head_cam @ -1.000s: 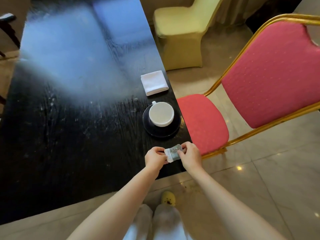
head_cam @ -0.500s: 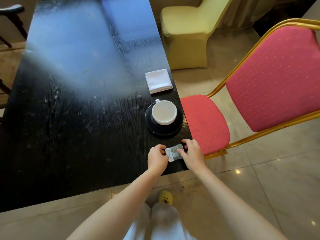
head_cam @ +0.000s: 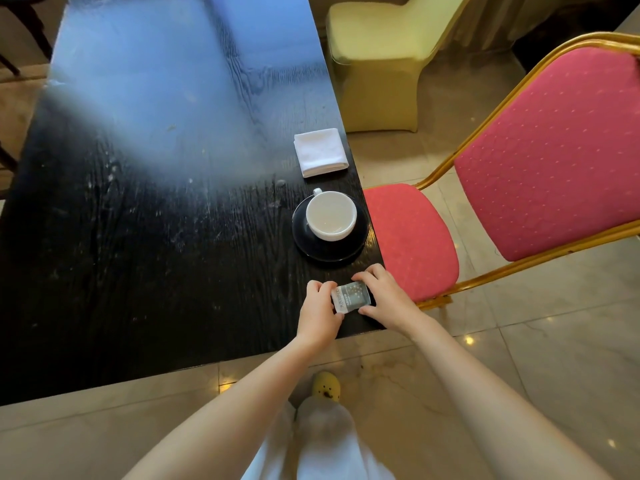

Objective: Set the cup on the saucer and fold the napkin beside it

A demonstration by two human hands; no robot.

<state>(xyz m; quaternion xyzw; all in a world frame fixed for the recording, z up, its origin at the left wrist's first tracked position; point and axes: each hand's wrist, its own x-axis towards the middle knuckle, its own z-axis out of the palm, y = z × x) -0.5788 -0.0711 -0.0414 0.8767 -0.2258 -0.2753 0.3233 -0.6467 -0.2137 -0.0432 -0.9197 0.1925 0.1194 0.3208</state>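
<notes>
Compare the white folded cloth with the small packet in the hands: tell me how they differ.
The folded cloth is plain white; the packet is grey-green with print. The cloth is larger than the packet. The cloth lies untouched beyond the cup; the packet is gripped between the left hand and right hand at the near corner. Both are flat, roughly rectangular, and near the table's right edge.

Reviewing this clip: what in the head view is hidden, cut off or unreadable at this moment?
- Small packet: print too small to read; its ends are covered by the left hand and right hand.
- Saucer: its centre is hidden under the cup.
- Table: far half washed out by bluish glare.
- Red chair: cut off by the right edge.
- Folded napkin: number of layers not discernible.
</notes>
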